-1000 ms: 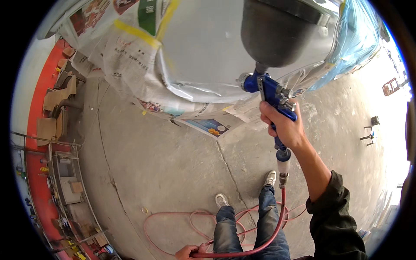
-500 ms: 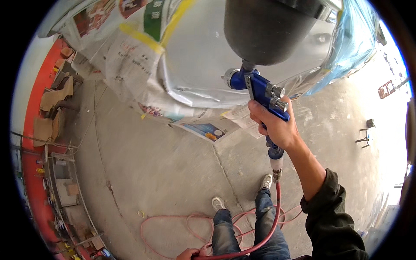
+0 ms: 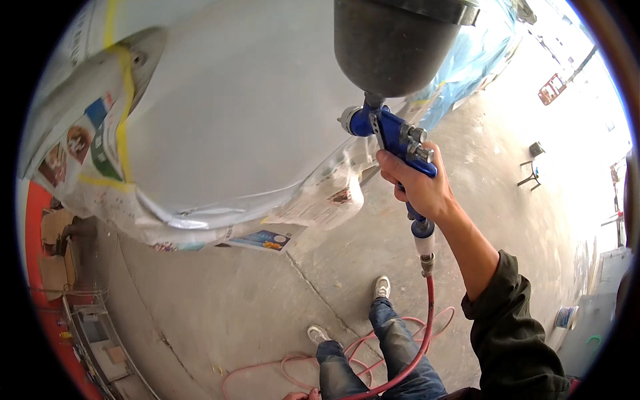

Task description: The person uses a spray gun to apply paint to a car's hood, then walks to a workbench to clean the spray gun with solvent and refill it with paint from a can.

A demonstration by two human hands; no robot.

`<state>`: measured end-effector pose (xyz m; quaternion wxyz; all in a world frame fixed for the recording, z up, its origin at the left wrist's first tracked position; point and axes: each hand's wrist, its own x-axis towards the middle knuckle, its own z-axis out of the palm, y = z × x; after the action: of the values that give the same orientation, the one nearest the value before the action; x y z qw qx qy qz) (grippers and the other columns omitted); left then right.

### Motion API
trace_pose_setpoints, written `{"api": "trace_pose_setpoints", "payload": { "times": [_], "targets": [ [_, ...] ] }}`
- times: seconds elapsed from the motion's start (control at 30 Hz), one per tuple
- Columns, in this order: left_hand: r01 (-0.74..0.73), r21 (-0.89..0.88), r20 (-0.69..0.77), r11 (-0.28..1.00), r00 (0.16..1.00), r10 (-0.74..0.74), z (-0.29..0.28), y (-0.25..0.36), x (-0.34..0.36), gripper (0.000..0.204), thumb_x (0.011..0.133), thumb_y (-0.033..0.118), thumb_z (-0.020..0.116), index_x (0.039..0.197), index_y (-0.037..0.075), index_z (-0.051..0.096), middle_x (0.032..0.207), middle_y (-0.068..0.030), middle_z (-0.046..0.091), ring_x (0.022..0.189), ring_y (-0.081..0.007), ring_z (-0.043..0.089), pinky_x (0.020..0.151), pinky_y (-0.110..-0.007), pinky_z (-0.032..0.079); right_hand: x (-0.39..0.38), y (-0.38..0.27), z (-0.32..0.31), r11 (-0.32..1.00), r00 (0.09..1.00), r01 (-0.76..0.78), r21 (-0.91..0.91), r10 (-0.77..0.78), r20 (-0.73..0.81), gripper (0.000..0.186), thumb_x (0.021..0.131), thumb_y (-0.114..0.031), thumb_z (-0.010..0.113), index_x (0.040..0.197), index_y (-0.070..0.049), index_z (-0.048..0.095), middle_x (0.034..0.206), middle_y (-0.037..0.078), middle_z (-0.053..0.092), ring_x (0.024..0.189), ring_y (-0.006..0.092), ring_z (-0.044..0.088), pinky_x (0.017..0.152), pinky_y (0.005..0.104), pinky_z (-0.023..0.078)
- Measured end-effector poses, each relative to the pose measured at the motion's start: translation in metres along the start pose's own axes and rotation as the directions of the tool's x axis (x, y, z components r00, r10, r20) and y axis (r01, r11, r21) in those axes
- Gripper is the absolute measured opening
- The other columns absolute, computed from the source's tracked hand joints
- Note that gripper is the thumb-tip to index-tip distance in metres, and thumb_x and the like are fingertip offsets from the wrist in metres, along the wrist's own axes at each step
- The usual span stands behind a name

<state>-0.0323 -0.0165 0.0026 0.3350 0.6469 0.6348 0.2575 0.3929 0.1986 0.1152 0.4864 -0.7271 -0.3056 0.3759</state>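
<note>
Concrete floor (image 3: 227, 307) lies beneath a blue, dark-cupped spray gun (image 3: 395, 135), right hand (image 3: 420, 187) curled round it; left hand (image 3: 303, 396), grip unclear, sits lower in view than before.

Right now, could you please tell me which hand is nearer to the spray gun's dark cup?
Right: the right hand grips the spray gun below its dark cup; the left hand is farther off, at the picture's lower edge.
</note>
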Motion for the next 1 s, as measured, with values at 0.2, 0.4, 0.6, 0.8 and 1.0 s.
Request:
{"api": "trace_pose_setpoints", "payload": {
  "times": [0.2,0.4,0.6,0.8,1.0],
  "targets": [
    [-0.099,-0.026,0.012,0.995,0.995,0.1,0.032,0.048,0.017,0.02,0.071,0.01,0.079,0.065,0.005,0.06,0.052,-0.0099,0.055,0.045,-0.0208,0.054,0.045,-0.034,0.045,0.026,0.001,-0.063,1.0,0.997,0.004,-0.002,-0.004,-0.082,0.054,0.084,-0.039,0.074,0.118,-0.003,0.051,0.074,0.002,0.057,0.058,0.0082,0.049,0.053,0.0241,0.043],
    [-0.139,-0.003,0.002,0.99,0.99,0.139,0.048,0.082,0.028,0.023,0.07,0.011,0.079,0.061,0.006,0.059,0.051,-0.0105,0.054,0.043,-0.0234,0.053,0.044,-0.035,0.043,0.047,-0.006,-0.098,0.987,0.964,0.146,0.067,-0.127,-0.233,0.023,0.088,-0.023,0.069,0.077,-0.005,0.058,0.063,0.001,0.053,0.049,0.0069,0.045,0.04,0.0217,0.035],
    [-0.157,0.02,-0.039,0.987,0.987,0.157,0.039,0.06,0.027,0.014,0.071,0.012,0.079,0.069,0.006,0.065,0.054,-0.0108,0.057,0.047,-0.0232,0.056,0.047,-0.034,0.046,0.05,-0.023,-0.108,0.982,0.942,0.19,0.005,-0.181,-0.283,0.022,0.09,-0.024,0.065,0.089,-0.004,0.056,0.067,-0.002,0.051,0.052,0.0065,0.044,0.044,0.0231,0.037],
    [-0.109,-0.079,-0.027,0.991,0.994,0.107,0.014,0.036,0.022,0.008,0.075,0.005,0.075,0.077,0.004,0.067,0.061,-0.0093,0.063,0.053,-0.0174,0.06,0.051,-0.03,0.049,0.031,-0.029,-0.072,0.977,0.982,0.165,0.133,-0.151,-0.113,0.02,0.09,-0.022,0.065,0.084,-0.006,0.055,0.066,-0.002,0.049,0.052,0.0058,0.043,0.044,0.0223,0.036],
    [-0.1,0.025,-0.027,0.995,0.995,0.101,-0.021,0.012,0.01,0.011,0.077,0.008,0.076,0.078,0.003,0.066,0.065,-0.0082,0.065,0.056,-0.0159,0.061,0.053,-0.03,0.051,0.004,-0.036,-0.002,0.981,0.993,0.109,0.16,-0.1,-0.069,0.023,0.089,-0.022,0.067,0.078,-0.007,0.054,0.064,-0.003,0.049,0.052,0.0053,0.043,0.044,0.0217,0.036]
  ]
}}
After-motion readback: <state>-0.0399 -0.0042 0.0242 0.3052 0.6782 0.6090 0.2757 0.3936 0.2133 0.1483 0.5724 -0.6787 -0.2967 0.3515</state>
